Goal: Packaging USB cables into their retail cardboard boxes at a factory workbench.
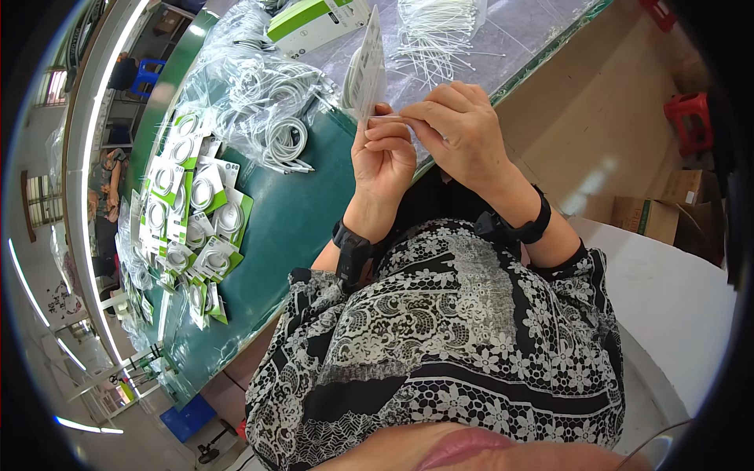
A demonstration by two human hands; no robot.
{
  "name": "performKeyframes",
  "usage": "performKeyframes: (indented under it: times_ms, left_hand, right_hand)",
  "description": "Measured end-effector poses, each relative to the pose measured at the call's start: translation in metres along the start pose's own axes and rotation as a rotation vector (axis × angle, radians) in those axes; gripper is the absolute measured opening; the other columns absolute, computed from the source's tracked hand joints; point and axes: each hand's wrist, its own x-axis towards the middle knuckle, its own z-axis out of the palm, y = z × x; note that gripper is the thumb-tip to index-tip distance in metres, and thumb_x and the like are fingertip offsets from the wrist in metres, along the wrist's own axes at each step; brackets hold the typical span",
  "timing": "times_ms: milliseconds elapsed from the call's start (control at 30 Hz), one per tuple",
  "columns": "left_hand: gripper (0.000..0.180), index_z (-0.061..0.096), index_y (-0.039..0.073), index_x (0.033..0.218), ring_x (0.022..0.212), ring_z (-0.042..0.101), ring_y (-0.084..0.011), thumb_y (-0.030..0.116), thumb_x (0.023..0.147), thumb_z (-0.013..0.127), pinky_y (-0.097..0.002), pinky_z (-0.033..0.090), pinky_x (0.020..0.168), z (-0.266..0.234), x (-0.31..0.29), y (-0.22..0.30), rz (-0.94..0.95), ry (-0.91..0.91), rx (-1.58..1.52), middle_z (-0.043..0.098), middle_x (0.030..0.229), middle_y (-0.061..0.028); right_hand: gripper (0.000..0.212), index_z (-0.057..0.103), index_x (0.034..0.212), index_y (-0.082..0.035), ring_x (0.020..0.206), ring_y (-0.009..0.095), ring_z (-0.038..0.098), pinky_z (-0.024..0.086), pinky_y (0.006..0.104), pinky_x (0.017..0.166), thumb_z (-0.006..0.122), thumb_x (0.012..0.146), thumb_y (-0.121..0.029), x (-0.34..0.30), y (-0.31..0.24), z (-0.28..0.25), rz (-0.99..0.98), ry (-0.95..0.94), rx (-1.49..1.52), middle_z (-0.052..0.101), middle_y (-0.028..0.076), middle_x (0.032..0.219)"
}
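Note:
My left hand (385, 161) has its fingers closed on the lower edge of an upright packaging card (371, 67). A coiled white cable (351, 78) sits against the card's left side. My right hand (463, 129) is right beside it, thumb and forefinger pinched on the end of a thin white zip tie (385, 118) that runs across to the card's lower edge. How the tie passes through the card is hidden by my fingers. Beyond my hands lies a loose heap of white zip ties (436, 35) on the table.
Carded cables with green edges (192, 204) are piled on the green table (271, 212) at left. Bagged white cables (259, 94) lie nearer, beside a green-and-white box (318, 27). Red stools (689, 124) and cardboard boxes (646, 218) stand on the floor at right.

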Motion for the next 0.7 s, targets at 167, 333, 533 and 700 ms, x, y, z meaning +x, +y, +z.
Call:
performKeyframes:
  times_ms: [167,333,533,700]
  left_hand:
    - [0.028,0.057,-0.001,0.108,0.078,0.062,-0.0143,0.024,0.095,0.057,-0.0228,0.058,0.066,-0.011,0.004,-0.001,0.056,0.004,0.252,0.062,0.091,-0.0058]
    - [0.037,0.056,0.003,0.114,0.091,0.066,-0.0217,0.035,0.096,0.054,-0.0291,0.059,0.079,-0.013,0.007,0.007,0.161,0.094,0.644,0.064,0.105,-0.0087]
    - [0.037,0.049,0.003,0.124,0.108,0.062,-0.0283,0.030,0.098,0.050,-0.0397,0.058,0.089,-0.016,0.006,0.001,0.125,0.064,0.868,0.061,0.117,-0.0138]
    - [0.035,0.047,0.001,0.125,0.103,0.064,-0.0274,0.023,0.098,0.052,-0.0388,0.059,0.085,-0.010,0.004,-0.005,0.327,0.090,1.094,0.060,0.117,-0.0149]
  right_hand:
    - [0.011,0.068,0.085,-0.011,0.072,0.021,0.058,0.043,0.0333,0.069,0.069,0.075,-0.009,0.004,-0.003,0.007,0.003,0.018,0.105,0.057,0.002,0.074]
    - [0.016,0.065,0.093,-0.002,0.073,0.029,0.061,0.048,0.0366,0.067,0.066,0.077,-0.001,0.003,0.004,-0.002,0.113,-0.025,0.327,0.061,0.011,0.079]
    - [0.024,0.060,0.104,0.001,0.090,0.031,0.067,0.050,0.0335,0.077,0.065,0.081,0.000,-0.020,0.021,-0.002,0.543,-0.035,0.421,0.067,0.017,0.096]
    - [0.025,0.060,0.107,0.000,0.093,0.025,0.065,0.049,0.0330,0.080,0.063,0.082,0.000,-0.032,0.033,-0.004,0.443,-0.059,0.422,0.066,0.016,0.100]
